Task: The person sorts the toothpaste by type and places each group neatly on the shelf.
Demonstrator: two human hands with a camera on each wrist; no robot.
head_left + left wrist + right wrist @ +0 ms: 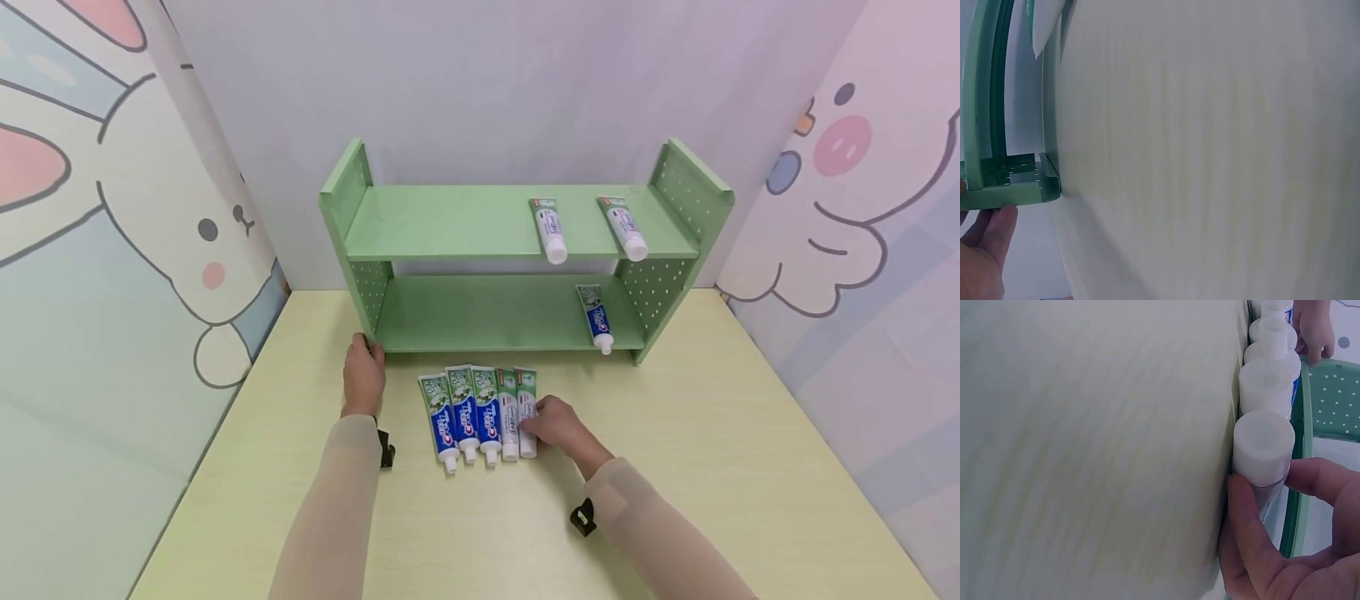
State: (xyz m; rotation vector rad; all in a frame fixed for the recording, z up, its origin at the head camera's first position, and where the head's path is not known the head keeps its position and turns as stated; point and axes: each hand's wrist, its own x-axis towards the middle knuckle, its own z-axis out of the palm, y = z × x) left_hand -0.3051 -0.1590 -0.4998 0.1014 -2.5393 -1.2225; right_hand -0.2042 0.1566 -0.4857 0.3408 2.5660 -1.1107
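Working at a pale wood-grain table, lilac backdrop behind, cartoon rabbit on the left wall, white cartoon figure on the right. Green two-tier rack stands at the back of the table. My left hand grips the rack's left side panel low at the front, fingers around its edge. My right hand pinches the rightmost white tube between thumb and fingers, near its cap. That tube lies on the table in front of the rack, cap toward me, green band at the flat end, small print on the body. Beside it, leftward: another white tube, then three blue-and-green tubes, caps also toward me. Upper tier has two white tubes, apart; lower tier, one blue-and-green tube at right.
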